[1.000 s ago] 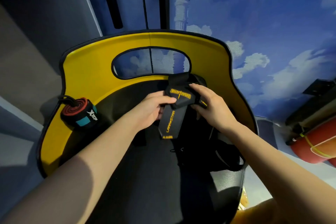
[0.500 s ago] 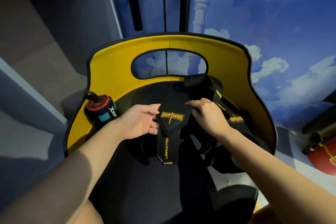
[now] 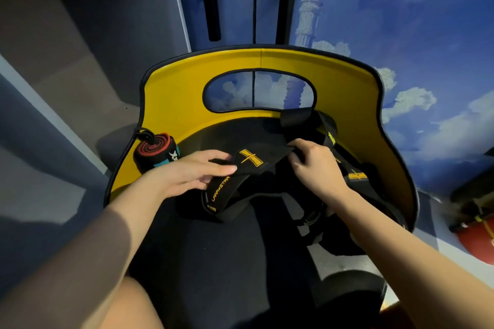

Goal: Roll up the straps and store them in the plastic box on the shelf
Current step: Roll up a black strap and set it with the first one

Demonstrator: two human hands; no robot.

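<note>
Black strap [image 3: 248, 165], yellow lettering — stretched over the yellow-rimmed seat [image 3: 171, 93]; left hand [image 3: 192, 173] pinches one end, right hand [image 3: 312, 163] apparently grips the other. Rolled red wrap [image 3: 156, 149] at seat's left edge.

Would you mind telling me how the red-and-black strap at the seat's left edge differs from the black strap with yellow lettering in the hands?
The red-and-black strap is wound into a tight roll; the black strap with yellow lettering is spread out, unrolled. The rolled one lies untouched on the yellow seat edge; the black one is held by the left hand and right hand. Both are printed fabric straps.
</note>
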